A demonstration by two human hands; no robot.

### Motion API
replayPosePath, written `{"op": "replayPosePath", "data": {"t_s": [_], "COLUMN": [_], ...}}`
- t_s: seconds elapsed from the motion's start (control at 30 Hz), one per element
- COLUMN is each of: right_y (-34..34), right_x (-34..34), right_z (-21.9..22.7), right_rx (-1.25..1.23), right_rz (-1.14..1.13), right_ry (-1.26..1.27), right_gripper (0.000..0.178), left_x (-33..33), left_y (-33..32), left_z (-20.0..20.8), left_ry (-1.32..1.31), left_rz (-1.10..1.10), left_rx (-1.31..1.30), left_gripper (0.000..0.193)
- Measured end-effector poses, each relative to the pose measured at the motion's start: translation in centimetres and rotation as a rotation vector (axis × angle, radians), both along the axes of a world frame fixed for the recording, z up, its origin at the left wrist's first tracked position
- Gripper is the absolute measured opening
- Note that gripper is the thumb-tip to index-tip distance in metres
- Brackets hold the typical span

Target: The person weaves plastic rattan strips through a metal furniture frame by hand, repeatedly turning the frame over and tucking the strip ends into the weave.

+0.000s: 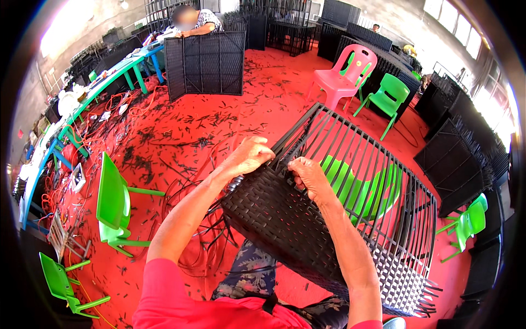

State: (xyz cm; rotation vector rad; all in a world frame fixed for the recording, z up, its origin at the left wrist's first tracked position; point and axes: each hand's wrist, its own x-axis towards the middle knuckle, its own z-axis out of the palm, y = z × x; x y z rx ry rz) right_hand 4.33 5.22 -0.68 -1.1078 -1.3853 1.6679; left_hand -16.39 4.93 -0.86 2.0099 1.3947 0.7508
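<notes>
A black frame with woven plastic strips (274, 205) leans across in front of me, part densely woven and part bare parallel strips (359, 143). At its upper left corner my left hand (251, 156) is closed, its fingertips against the frame's edge; whatever they hold is hidden. Just to the right, my right hand (309, 178) pinches a dark strip at the edge of the weave. Long loose black strips (211, 227) trail on the floor by the frame's left side. Through the bare strips shows a green chair (356, 189).
Left of me stands a green chair (112, 200), with another green chair (57, 282) nearer. Ahead are a pink chair (339, 77) and a green chair (388, 97). Black scraps litter the red floor (263, 112). A person (204, 23) leans over a black woven panel (213, 63) beside a long table (104, 82).
</notes>
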Motion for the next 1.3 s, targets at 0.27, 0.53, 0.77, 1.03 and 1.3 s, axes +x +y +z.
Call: {"op": "replayPosePath", "data": {"t_s": [0.27, 0.53, 0.77, 1.03, 1.3], "right_y": [-0.2, -0.6, -2.4, -4.6, -8.2], "right_x": [-0.8, -0.7, 0.3, 1.2, 1.9], "right_z": [0.0, -0.6, 0.5, 0.1, 1.4], "right_rx": [0.163, 0.245, 0.356, 0.459, 0.702], "right_rz": [0.015, -0.001, -0.053, -0.053, 0.104], "right_ry": [-0.269, -0.287, -0.15, -0.255, -0.394], "right_gripper": [0.016, 0.024, 0.029, 0.021, 0.015], "left_x": [1.7, -0.4, -3.1, -0.5, -3.4], "left_y": [0.2, 1.1, 0.1, -0.8, 0.4], "left_z": [1.0, 1.2, 0.6, 0.8, -0.1], "left_ry": [0.39, -0.163, -0.693, -0.189, -0.636], "left_rz": [-0.024, -0.089, 0.294, 0.234, 0.551], "left_rx": [0.138, -0.197, -0.277, -0.12, 0.08], "left_gripper": [0.03, 0.017, 0.025, 0.037, 0.021]}}
